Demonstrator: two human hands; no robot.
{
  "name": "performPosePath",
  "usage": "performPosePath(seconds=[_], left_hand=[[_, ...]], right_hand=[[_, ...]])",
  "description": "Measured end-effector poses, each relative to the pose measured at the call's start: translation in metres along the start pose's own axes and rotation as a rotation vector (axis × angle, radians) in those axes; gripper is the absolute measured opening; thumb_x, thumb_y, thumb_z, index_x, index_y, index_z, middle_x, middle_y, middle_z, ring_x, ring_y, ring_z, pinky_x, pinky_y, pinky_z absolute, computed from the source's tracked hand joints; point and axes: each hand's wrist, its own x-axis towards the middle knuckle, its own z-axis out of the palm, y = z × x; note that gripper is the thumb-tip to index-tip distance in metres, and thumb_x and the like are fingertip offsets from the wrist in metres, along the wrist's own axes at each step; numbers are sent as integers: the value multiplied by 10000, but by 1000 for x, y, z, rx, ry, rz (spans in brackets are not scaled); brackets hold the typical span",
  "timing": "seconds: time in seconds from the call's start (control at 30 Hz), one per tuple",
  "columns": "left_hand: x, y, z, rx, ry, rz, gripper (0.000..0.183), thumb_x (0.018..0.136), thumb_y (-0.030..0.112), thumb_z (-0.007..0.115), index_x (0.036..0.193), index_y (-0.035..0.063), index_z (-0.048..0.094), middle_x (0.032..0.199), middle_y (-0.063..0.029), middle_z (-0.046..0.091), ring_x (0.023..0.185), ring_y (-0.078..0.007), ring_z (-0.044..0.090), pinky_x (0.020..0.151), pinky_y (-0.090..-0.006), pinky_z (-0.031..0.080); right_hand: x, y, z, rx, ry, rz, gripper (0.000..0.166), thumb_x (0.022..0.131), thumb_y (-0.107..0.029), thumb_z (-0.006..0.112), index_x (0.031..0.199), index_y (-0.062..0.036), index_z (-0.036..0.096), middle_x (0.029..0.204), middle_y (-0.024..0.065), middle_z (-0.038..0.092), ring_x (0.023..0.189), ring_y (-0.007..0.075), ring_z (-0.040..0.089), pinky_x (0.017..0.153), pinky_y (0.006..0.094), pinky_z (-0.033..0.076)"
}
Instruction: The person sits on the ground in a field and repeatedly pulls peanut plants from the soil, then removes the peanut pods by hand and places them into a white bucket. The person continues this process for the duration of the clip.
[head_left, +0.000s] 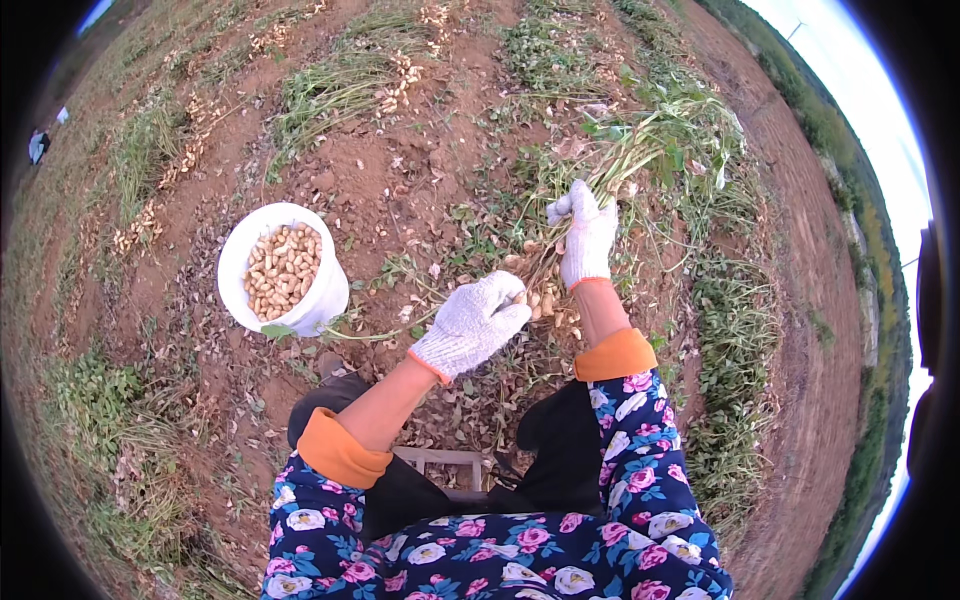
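Note:
My right hand (589, 236), in a white knit glove, grips the stems of an uprooted peanut plant (637, 154). Its leafy tops point away from me to the upper right, and its roots hang toward me. My gloved left hand (480, 319) is closed at the root end, with fingertips on the peanut pods (538, 301); the glove hides how many it grasps. To the left, a white plastic bucket (322, 289) leans slightly on the soil and holds a heap of unshelled peanuts (283, 271).
Pulled peanut plants (337, 94) with pods lie in rows across the reddish soil (390, 180). More leafy plants (735, 360) run along the right. Between my legs is a slatted wooden or plastic frame (442, 456). A person (37, 146) appears far off at left.

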Motion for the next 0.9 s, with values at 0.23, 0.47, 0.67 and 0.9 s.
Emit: performPosePath(seconds=[0.23,0.47,0.67,0.9], left_hand=[[-20,21,-14,-816,-344,-268,140,854,115,587,966,34,562,755,-41,616,591,-97,593,488,-217,464],[-6,-16,-15,-1455,-109,-284,267,949,133,459,1177,6,512,981,-145,646,770,-207,668,514,-254,544],[1,-27,-3,-1121,186,-402,253,909,131,534,1123,4,577,970,-104,645,763,-158,645,541,-226,517],[10,-13,17,-788,181,-508,341,827,145,662,1138,45,565,819,-3,582,638,-76,539,505,-206,423]], right_hand=[[31,6,-27,-99,201,-65,295,870,-241,597,1019,-85,395,669,31,568,551,143,568,365,253,325],[14,1,-17,-18,106,16,288,872,-179,566,1067,-65,387,634,60,567,527,157,555,361,271,377],[10,-4,-11,-7,55,4,192,867,-164,560,977,-49,453,632,90,586,474,157,540,317,266,361],[7,-5,-9,36,68,27,169,874,-153,545,976,-59,450,629,93,587,466,159,534,294,275,340]])
